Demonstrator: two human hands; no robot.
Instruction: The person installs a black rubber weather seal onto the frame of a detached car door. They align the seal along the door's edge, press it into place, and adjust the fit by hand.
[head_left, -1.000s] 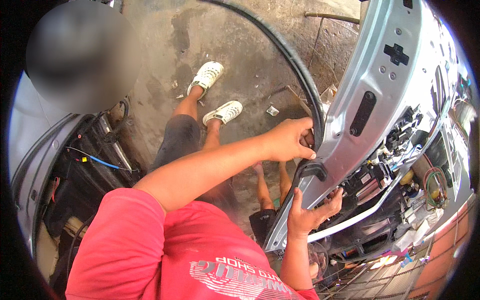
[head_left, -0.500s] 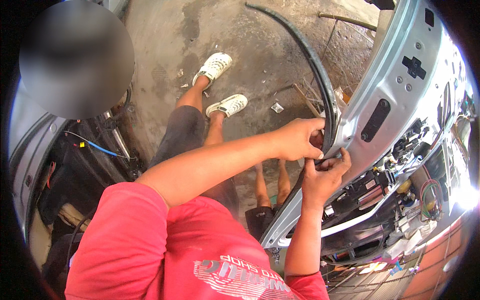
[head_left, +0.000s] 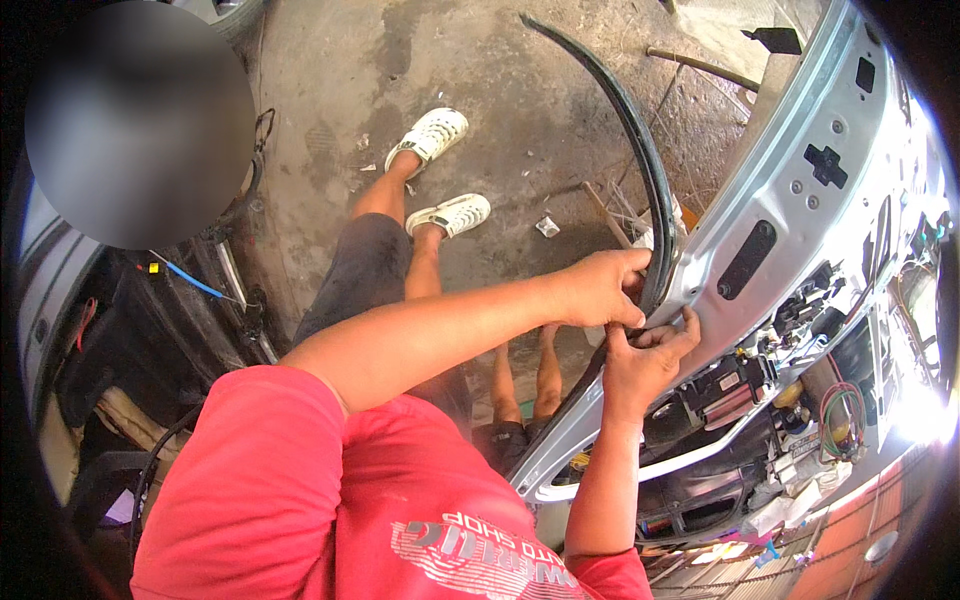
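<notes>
A long black rubber weatherstrip [head_left: 640,130] arcs down from above the floor to the edge of a silver car panel [head_left: 705,290], where both hands meet. My left hand [head_left: 600,288] reaches across from the left and is closed on the strip, thumb and fingers pinching it at the panel's edge. Just below, my right hand [head_left: 640,365] presses thumb and fingers at the strip and the panel edge, its index finger bent over the metal. Below the hands the strip runs on along the edge, partly hidden by my fingers and forearm. The strip's upper end hangs loose.
Right of the panel lie exposed black car parts and wiring [head_left: 730,390]. Another dark, stripped car part with a blue cable [head_left: 195,280] stands at left. A person's bare legs [head_left: 508,385] show below my left forearm. Sticks and scraps [head_left: 610,215] litter the concrete floor [head_left: 320,90].
The view has shifted slightly, and the strip's loose upper end sits a little further right. Both hands keep nearly the same place and grip at the panel edge.
</notes>
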